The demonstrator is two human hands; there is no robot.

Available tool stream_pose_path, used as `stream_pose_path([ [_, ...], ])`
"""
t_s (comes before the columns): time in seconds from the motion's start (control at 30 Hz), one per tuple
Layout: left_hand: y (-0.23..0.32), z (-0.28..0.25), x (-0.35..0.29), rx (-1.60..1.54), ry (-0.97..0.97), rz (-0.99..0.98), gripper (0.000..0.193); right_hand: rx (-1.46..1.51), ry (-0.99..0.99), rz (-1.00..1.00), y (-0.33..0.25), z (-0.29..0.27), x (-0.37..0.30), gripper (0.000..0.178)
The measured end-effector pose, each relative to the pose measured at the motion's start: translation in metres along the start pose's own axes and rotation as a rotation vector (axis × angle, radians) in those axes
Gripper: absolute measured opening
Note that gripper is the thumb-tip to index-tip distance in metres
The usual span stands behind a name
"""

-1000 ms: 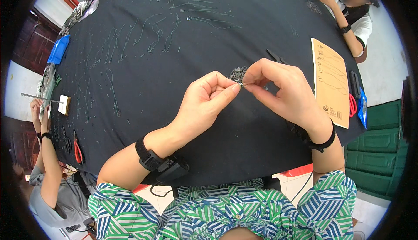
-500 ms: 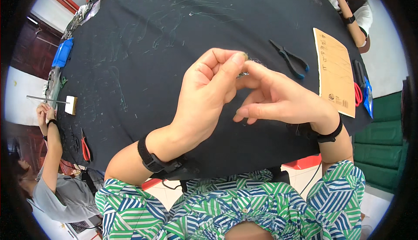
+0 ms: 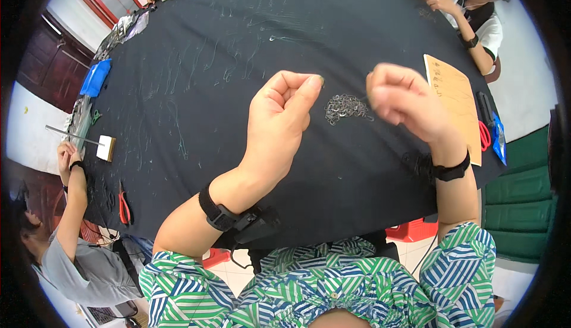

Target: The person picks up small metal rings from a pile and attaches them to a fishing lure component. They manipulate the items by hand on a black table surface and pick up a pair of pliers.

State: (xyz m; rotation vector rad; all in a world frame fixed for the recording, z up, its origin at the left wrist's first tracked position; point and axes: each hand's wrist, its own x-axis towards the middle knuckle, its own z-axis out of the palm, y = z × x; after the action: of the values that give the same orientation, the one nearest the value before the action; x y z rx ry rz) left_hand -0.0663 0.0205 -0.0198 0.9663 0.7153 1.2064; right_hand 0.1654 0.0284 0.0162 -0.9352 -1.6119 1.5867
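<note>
My left hand (image 3: pixel 278 120) is raised over the black cloth, thumb and forefinger pinched together. A tiny dark tip shows between them, too small to name. To the right, my right hand (image 3: pixel 407 99) is curled closed and slightly smeared by motion; what its fingers hold, if anything, is hidden. Between and beyond the hands lies a loose pile of small dark metal pieces (image 3: pixel 347 109), like hooks or rings, on the black cloth (image 3: pixel 333 191). Thin pale lines (image 3: pixel 285 38) are strewn across the cloth's far and left parts.
A brown notebook (image 3: pixel 461 108), red-handled scissors (image 3: pixel 484 136) and a blue packet (image 3: pixel 499 140) are at the right. Red-handled pliers (image 3: pixel 124 206), a white block (image 3: pixel 106 148) and a blue tray (image 3: pixel 96 78) are at the left. Other people's hands (image 3: pixel 440 1) work around the table.
My hands have parted: the right one moved right and up and its fingers curled closed. The metal pile is now uncovered. The blue-handled pliers no longer show.
</note>
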Motion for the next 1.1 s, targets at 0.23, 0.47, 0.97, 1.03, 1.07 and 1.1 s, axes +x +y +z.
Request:
stream_pose_path([
  [0.23, -0.009, -0.009, 0.004, 0.026, 0.014, -0.08, 0.01, 0.747, 0.08, -0.144, 0.016, -0.037, 0.006, 0.021],
  [0.47, -0.022, -0.016, 0.003, 0.047, 0.006, -0.124, 0.011, 1.015, 0.028, -0.216, 0.033, -0.055, 0.01, 0.031],
  [0.97, -0.031, -0.015, -0.007, 0.219, -0.166, -0.242, 0.011, 0.003, 0.396, -0.084, 0.007, -0.007, 0.016, 0.032],
  [1.03, -0.031, -0.014, -0.006, 0.25, -0.155, -0.198, 0.011, -0.018, 0.276, -0.037, 0.007, -0.005, 0.014, 0.027],
  [1.07, -0.03, -0.014, -0.006, 0.28, -0.147, -0.154, 0.011, -0.041, 0.263, -0.022, 0.006, -0.002, 0.013, 0.02],
  [1.1, -0.029, -0.013, -0.006, 0.28, -0.146, -0.154, 0.011, -0.04, 0.262, -0.021, 0.007, 0.0, 0.013, 0.02],
])
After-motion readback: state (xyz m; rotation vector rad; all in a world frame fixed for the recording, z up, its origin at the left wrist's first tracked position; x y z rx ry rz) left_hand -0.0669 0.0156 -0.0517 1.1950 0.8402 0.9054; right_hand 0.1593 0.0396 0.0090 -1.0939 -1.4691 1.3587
